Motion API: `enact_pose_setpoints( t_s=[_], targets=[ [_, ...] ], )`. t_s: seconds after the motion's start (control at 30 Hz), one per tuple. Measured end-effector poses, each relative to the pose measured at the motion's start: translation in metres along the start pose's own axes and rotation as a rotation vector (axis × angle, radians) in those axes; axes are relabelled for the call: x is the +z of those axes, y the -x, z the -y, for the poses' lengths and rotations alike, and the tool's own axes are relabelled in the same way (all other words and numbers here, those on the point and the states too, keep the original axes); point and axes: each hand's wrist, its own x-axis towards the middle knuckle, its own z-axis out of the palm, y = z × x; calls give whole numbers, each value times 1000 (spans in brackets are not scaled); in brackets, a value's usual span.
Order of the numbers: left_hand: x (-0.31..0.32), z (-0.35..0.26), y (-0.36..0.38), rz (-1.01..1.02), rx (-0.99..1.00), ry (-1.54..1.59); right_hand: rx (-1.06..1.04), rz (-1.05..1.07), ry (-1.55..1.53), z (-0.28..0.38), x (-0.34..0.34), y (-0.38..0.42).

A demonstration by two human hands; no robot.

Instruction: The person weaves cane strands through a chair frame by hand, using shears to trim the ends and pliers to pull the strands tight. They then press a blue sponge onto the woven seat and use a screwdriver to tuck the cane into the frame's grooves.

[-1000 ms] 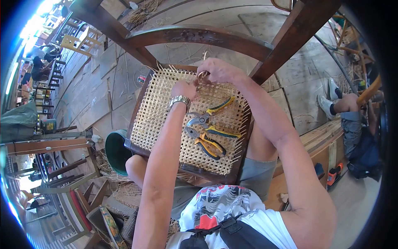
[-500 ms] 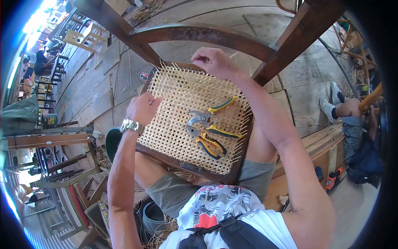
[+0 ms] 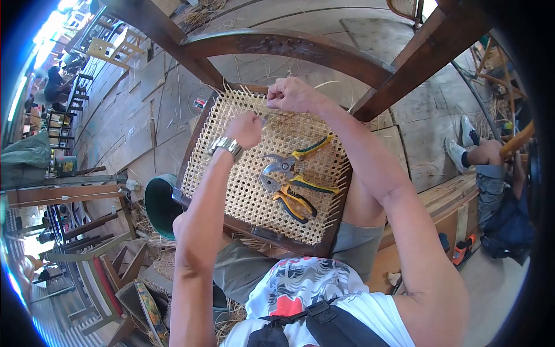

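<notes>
A woven cane seat (image 3: 243, 191) in a dark wooden chair frame rests across the person's lap. Over its upper part, my left hand (image 3: 245, 129), with a metal watch at the wrist, is closed; what it grips is too small to make out. My right hand (image 3: 289, 95) is closed at the seat's far edge, its fingers pinched on something I cannot make out. Pruning shears (image 3: 283, 165) with yellow-green handles lie on the cane, just above pliers (image 3: 293, 202) with yellow-orange handles. Loose strand ends stick out along the seat's edges.
The curved chair back rail (image 3: 283, 46) spans the top. A green bucket (image 3: 159, 205) stands left of the seat. At the right is another person's leg (image 3: 485, 155) in a white shoe. Chairs stand at the left, and cane scraps lie on the floor.
My left hand has moved right and up from the seat's left side, closer to my right hand. My right hand has shifted slightly down. More of the green bucket shows.
</notes>
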Motion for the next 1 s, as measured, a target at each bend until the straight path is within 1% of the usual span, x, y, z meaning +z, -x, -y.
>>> enact_pose_setpoints(
  t_s=[0.07,0.1,0.13,0.2,0.23,0.27,0.3,0.37,0.4,0.47,0.5,0.53,0.6,0.63,0.67,0.73,0.77,0.8,0.87,0.93,1.0],
  targets=[
    [9,5,-19,96,65,-106,-14,4,8,-7,4,-3],
    [9,5,-27,133,63,-170,-31,4,22,-7,1,-4],
    [9,4,-35,131,67,-172,-32,0,23,-7,-4,-4],
    [9,-1,-40,187,25,-361,38,38,20,-8,-14,0],
    [5,-9,-35,172,48,-430,37,36,19,-10,-18,2],
    [3,-11,-36,173,50,-433,71,70,20,-11,-23,4],
    [-1,-16,-37,203,58,-505,105,104,22,-12,-26,6],
    [-6,-24,-37,244,67,-648,126,82,0,-10,-27,8],
    [-7,-30,-35,245,67,-652,147,64,-20,-9,-26,9],
    [-7,-38,-31,228,-32,-565,135,37,-21,-10,-23,6],
    [-5,-37,-37,256,2,-643,123,11,-20,-9,-23,4],
    [-2,-34,-41,254,1,-645,120,9,-21,-8,-22,2],
    [7,-35,-45,208,114,-709,123,22,65,-8,-20,1],
    [11,-36,-41,174,22,-605,124,21,62,-10,-18,0],
    [21,-32,-35,176,20,-607,84,28,94,-12,-16,-2],
    [38,-25,-17,-231,72,-496,39,34,123,-18,-13,-8],
    [39,-31,-10,-180,-38,-390,12,54,119,-21,-12,-11],
    [43,-30,-4,-182,-38,-390,-15,75,117,-21,-13,-12],
    [50,-30,3,-329,-90,-243,-6,74,110,-22,-15,-12],
    [51,-27,1,-331,-59,-282,4,70,102,-17,-19,-10],
    [49,-29,0,-288,-27,-410,127,124,5,-10,-24,-7]
  ],
)
